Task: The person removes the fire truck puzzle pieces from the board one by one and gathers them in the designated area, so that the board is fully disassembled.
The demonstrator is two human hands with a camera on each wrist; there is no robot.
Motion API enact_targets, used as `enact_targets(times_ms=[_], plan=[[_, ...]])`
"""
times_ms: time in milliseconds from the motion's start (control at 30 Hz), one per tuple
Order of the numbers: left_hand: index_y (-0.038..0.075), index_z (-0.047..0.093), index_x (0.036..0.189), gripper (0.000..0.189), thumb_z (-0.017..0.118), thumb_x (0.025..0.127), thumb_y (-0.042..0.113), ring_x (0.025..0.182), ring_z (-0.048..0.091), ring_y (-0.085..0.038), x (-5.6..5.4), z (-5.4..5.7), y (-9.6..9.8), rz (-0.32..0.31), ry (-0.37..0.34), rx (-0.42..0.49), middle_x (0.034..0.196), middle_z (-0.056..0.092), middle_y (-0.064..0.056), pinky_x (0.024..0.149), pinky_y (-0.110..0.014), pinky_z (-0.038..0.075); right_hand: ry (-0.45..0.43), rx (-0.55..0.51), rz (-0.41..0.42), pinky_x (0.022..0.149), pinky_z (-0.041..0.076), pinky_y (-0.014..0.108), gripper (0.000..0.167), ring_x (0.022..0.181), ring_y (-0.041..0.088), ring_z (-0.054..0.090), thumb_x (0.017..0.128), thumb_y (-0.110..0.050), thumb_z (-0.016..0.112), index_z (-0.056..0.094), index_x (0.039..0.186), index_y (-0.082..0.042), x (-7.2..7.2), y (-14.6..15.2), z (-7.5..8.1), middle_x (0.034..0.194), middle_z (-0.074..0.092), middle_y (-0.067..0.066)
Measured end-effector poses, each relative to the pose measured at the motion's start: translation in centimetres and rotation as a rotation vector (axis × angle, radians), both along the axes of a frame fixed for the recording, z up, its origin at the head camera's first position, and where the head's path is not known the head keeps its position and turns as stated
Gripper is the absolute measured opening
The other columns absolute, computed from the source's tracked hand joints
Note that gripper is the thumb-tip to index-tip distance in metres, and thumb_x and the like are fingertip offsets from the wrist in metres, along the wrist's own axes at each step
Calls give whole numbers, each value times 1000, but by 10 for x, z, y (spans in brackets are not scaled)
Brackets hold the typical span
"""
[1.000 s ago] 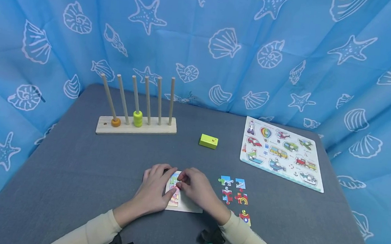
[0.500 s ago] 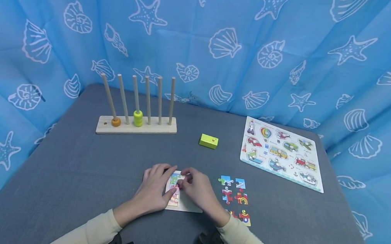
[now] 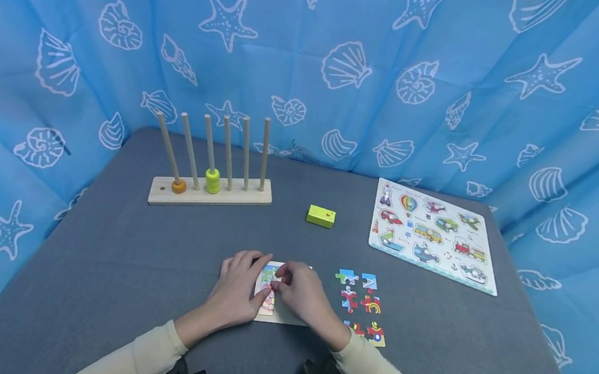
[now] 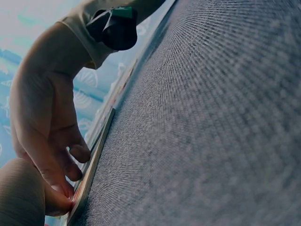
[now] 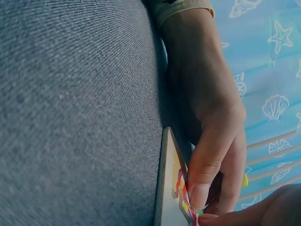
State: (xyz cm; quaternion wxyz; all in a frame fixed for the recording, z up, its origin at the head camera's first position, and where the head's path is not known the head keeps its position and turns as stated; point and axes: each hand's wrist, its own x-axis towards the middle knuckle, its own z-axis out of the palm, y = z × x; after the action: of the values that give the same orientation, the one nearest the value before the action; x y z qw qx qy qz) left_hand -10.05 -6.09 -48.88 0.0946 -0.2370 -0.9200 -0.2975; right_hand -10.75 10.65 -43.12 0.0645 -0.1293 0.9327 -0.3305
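Note:
A small light jigsaw board lies on the table, with joined pink and green puzzle pieces along its left side. My left hand rests at the board's left edge, fingers extended and thumb on the joined pieces. My right hand reaches over the board from the right, thumb and index finger pinched together at a puzzle piece mostly hidden under them. In the left wrist view, the right hand's fingertips meet the board close to the left thumb. The right wrist view shows the left thumb pressing on the coloured pieces.
Several loose jigsaw pieces lie right of the board, one partly behind the right forearm. Behind stand a wooden peg rack with orange and green beads and a lime-green block. A vehicle puzzle board lies at the back right.
The right hand's fingertips have shifted slightly over the joined pieces, and its forearm has drawn a little left, uncovering part of a loose piece. The left hand has stayed still.

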Motion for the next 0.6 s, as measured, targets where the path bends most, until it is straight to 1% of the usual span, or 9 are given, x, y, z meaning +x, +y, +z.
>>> enact_targets(times_ms=[67, 167, 367, 433, 533, 600], plan=[[7, 50, 139, 57, 61, 87, 27, 123, 41, -30, 0, 0, 0, -2, 0, 1, 130, 50, -12, 96, -52, 30, 4, -4, -1, 58, 40, 23, 9, 66, 10, 49, 82, -6, 72, 66, 86, -3, -1, 0, -1, 74, 58, 1], [7, 50, 139, 57, 61, 87, 27, 123, 41, -30, 0, 0, -1, -3, 0, 4, 130, 50, -12, 96, -52, 30, -7, -41, -9, 56, 40, 22, 5, 64, 8, 50, 84, -6, 69, 65, 85, -3, -2, 0, -2, 73, 59, 1], [8, 50, 138, 57, 61, 86, 28, 122, 42, -30, 0, 0, -1, -4, 4, 1, 129, 50, -11, 96, -52, 30, -56, -123, -44, 51, 40, 21, 3, 59, 6, 53, 86, -4, 65, 65, 83, -3, -5, 0, -1, 71, 63, 1], [8, 50, 138, 57, 62, 86, 28, 122, 42, -30, 0, 0, -1, -5, 0, 1, 129, 50, -11, 96, -52, 30, -67, -143, -57, 51, 41, 20, 2, 59, 6, 54, 86, -3, 66, 64, 87, -2, -5, 0, -1, 73, 63, 2], [8, 50, 139, 57, 61, 87, 28, 123, 41, -30, 0, 0, -2, -7, -7, 2, 129, 50, -11, 96, -53, 30, -71, -159, -65, 50, 42, 21, 13, 61, 7, 56, 85, -3, 67, 62, 97, -1, -6, 1, -2, 75, 64, 3], [8, 49, 139, 57, 61, 87, 28, 123, 41, -30, 0, 0, -2, -7, -10, 2, 129, 50, -11, 96, -53, 30, -66, -162, -52, 52, 42, 21, 19, 62, 7, 57, 84, -2, 67, 61, 102, -1, -6, 2, -3, 77, 65, 4]])
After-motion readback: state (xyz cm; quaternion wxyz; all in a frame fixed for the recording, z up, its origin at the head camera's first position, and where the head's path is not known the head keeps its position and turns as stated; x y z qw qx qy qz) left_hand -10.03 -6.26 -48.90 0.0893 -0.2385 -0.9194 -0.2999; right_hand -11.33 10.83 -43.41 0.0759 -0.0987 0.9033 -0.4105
